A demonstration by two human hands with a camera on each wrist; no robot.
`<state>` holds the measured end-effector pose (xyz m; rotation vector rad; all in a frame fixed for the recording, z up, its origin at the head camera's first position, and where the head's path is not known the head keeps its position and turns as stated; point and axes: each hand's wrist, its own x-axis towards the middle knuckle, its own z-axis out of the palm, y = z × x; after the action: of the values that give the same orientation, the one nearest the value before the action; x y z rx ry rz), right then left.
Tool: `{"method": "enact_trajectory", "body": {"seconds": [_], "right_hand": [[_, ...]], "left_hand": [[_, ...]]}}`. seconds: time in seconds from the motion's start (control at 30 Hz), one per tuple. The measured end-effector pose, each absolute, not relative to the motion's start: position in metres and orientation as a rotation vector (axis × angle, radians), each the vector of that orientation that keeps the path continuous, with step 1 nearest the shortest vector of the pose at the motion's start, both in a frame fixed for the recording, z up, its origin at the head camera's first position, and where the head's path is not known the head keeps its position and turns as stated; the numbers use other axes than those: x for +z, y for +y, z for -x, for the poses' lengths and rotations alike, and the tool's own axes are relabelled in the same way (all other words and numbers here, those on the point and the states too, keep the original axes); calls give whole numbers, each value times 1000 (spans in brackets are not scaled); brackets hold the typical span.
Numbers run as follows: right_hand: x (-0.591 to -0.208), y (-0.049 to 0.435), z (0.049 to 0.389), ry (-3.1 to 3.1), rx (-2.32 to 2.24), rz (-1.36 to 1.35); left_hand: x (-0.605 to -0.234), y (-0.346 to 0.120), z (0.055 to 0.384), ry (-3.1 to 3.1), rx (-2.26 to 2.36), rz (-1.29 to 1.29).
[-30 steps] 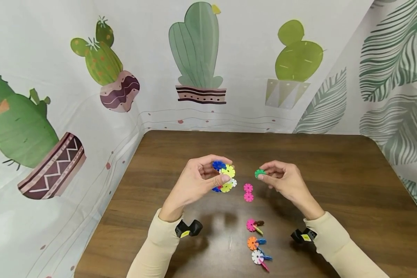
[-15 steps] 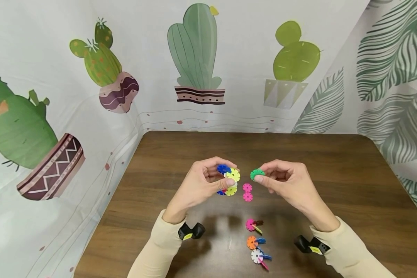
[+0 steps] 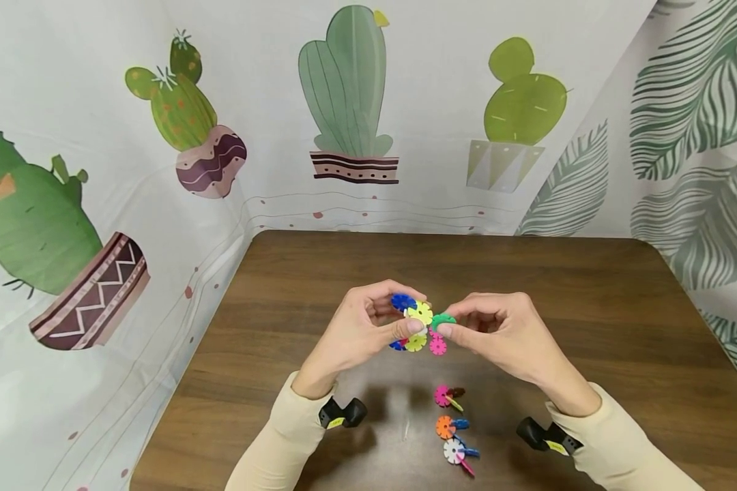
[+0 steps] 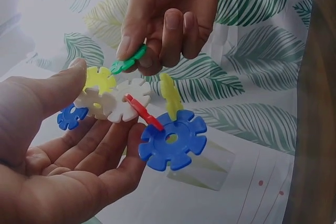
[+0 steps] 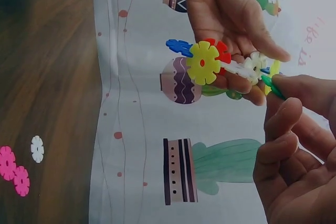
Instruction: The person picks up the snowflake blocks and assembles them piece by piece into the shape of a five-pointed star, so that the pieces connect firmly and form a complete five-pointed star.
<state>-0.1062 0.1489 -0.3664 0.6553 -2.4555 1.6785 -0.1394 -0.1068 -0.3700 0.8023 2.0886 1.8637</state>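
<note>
My left hand (image 3: 368, 324) pinches a joined cluster of notched plastic discs between thumb and fingers, above the table. In the left wrist view it includes a yellow disc (image 4: 100, 80), a white disc (image 4: 130, 99), a red disc (image 4: 144, 113) seen edge-on and a large blue disc (image 4: 172, 142). My right hand (image 3: 506, 331) pinches a single green notched disc (image 4: 128, 61) by thumb and forefinger. The green disc is at the yellow disc's edge; whether their slots interlock I cannot tell. Fingers cover part of the cluster.
Pink discs (image 3: 438, 346) lie on the wooden table (image 3: 589, 286) below the hands, with a white disc (image 5: 37, 149) near them. Nearer the front lie small joined pieces: a pink one (image 3: 442, 395), an orange one (image 3: 445, 427) and a white one (image 3: 454, 451). A cactus-print cloth (image 3: 430, 102) hangs behind.
The left hand has moved right with the cluster. The right hand has brought the green disc left and slightly down, closing the gap between disc and cluster.
</note>
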Motion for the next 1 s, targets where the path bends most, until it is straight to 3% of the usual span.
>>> {"method": "enact_trajectory", "body": {"seconds": [1.0], "right_hand": [[-354, 152, 105, -2517, 1759, -547]], "left_hand": [[-373, -94, 134, 2023, 1946, -793]]}}
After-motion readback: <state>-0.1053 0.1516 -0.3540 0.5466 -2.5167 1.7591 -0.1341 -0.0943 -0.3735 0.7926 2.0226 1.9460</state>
